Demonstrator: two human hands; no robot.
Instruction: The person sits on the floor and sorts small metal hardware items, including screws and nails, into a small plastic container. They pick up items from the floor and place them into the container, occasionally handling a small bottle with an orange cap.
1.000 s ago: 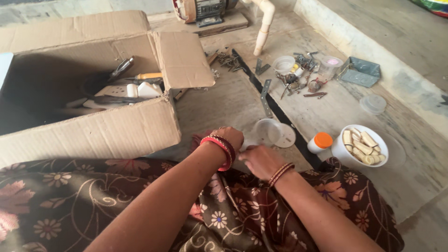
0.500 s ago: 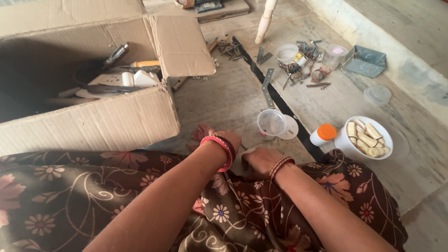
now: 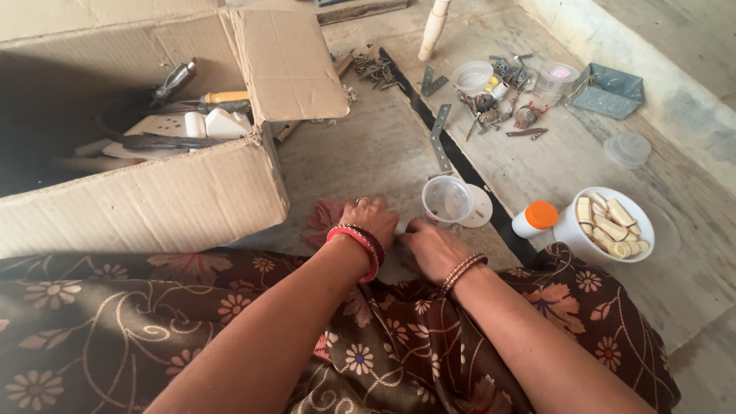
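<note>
1. The left hand [image 3: 373, 218] lies knuckles-up on the floor [image 3: 368, 153], fingers curled under, red bangles at the wrist. Whether its grip is closed on anything cannot be told, since the fingertips are hidden.
2. The right hand [image 3: 429, 245] rests just beside it, to the right and a little nearer, fingers pointing toward the left hand. Its grip is also hidden from view. Something small and pale shows in the gap between the two hands, too little of it to name.
3. The step in hand looks like fine work on a small part, low on the floor, with both hands close together.
4. The clear plastic cup [image 3: 447, 201] stands upright just beyond the right hand, its round lid [image 3: 479, 205] flat on the floor touching its right side. Reaching it would call only for a short move forward by the right hand.
5. Further right are an orange-capped bottle [image 3: 534, 218] and a white bowl [image 3: 567, 234] of cream-coloured pieces.
6. A black metal strip [image 3: 460, 161] runs away from the cup, with screws [image 3: 373, 69] and loose hardware at its far end.
7. An open cardboard box [image 3: 153, 192] of tools sits to the left.
</note>
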